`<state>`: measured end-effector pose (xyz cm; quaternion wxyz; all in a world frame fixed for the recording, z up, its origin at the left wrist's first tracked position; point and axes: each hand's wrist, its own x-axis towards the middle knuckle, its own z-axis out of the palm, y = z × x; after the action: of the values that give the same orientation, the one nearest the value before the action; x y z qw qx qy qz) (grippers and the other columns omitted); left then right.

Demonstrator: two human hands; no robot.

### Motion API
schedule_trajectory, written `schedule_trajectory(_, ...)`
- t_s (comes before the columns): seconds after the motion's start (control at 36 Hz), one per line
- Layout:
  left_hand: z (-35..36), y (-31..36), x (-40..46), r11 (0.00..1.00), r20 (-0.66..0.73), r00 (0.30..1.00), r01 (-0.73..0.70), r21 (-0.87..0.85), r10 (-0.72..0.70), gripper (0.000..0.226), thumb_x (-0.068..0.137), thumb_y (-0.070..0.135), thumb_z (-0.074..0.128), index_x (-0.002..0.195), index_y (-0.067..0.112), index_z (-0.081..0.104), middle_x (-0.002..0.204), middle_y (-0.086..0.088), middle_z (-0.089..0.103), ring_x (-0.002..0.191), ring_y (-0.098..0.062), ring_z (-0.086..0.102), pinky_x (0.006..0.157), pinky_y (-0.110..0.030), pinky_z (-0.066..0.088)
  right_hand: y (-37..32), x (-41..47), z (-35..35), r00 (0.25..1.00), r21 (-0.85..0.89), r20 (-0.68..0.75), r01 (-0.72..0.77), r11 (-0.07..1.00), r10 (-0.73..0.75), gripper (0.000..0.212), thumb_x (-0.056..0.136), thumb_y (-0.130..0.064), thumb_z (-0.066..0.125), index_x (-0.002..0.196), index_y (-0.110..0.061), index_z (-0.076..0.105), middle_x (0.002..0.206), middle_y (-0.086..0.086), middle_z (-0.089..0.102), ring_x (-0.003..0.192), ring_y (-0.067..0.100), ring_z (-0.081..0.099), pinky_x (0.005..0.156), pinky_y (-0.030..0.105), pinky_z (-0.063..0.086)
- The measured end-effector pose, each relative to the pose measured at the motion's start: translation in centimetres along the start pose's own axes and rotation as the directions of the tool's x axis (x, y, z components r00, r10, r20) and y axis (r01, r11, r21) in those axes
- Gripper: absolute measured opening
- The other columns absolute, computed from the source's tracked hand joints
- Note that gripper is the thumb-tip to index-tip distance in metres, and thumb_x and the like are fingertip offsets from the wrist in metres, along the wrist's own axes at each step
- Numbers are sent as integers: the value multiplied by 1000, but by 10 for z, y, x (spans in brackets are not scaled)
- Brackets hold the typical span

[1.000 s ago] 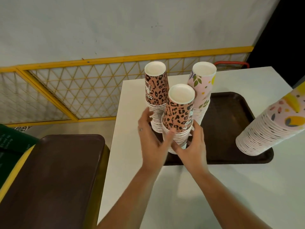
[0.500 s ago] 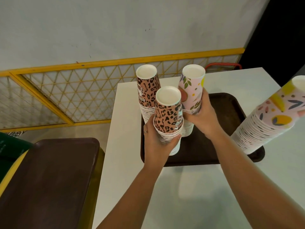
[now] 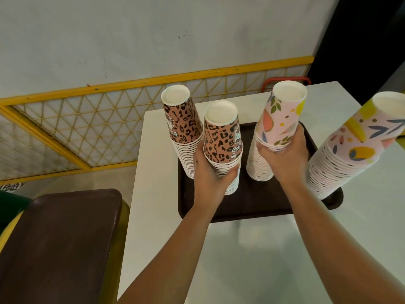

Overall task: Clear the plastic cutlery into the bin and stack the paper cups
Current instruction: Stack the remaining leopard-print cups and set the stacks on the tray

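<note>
Both hands are working the cups now. The left hand (image 3: 211,178) is wrapping round the near leopard stack (image 3: 222,148), fingers curling about its ribbed rims, near the tray's (image 3: 258,207) left edge. The right hand (image 3: 282,159) is gripping the floral stack (image 3: 278,126) at mid-height, fingers closed round it, toward the middle of the tray. A second leopard stack (image 3: 183,130) is standing just behind the first at the far left corner, and a tall floral stack (image 3: 350,148) is leaning at the tray's right edge.

These will be handling light, I'd judge, but treacherous: thin paper walls that dent under a squeeze, and nested columns that bend or slide apart in the middle. Best hold is looking low, on the packed rims where the layers stiffen each other, with the stack kept plumb. The printed top cups are looking smooth and likely to slip off if pulled alone.

The tray is sitting on a white table (image 3: 252,260), smooth and probably slick. To the left, a brown lid (image 3: 59,244) is lying over what may be the bin. Behind are a yellow mesh rail (image 3: 92,126) and a pale wall (image 3: 153,31). No cutlery is showing.
</note>
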<state>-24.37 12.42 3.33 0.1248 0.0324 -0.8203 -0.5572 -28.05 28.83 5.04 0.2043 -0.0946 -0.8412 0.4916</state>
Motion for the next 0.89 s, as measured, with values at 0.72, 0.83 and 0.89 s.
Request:
schedule_trajectory(0.72,76,-10,-71,939,37,940,336,70,-339,88,77,18,78,145,11,24,146,-11,28,132,-27,38,105,-32,38,43,-93,-67,974,5,-224,-11,1000,12,62,73,-11,75,126,-8,42,129,8,43,121,19,43,97,29,43)
schedule_trajectory(0.83,98,-5,-70,936,156,923,347,68,-353,82,82,18,73,147,11,23,149,-8,29,136,-23,37,109,-33,37,78,-77,-89,945,8,-292,-149,989,145,74,69,-9,79,128,-8,34,133,9,32,122,24,43,98,36,44)
schedule_trajectory(0.89,109,-1,-63,950,169,936,298,87,-309,85,81,20,74,148,13,22,152,-6,28,139,-23,33,114,-37,34,94,-64,-94,952,-31,-203,-242,970,231,87,69,-13,80,137,-11,27,141,8,27,127,22,40,101,38,41)
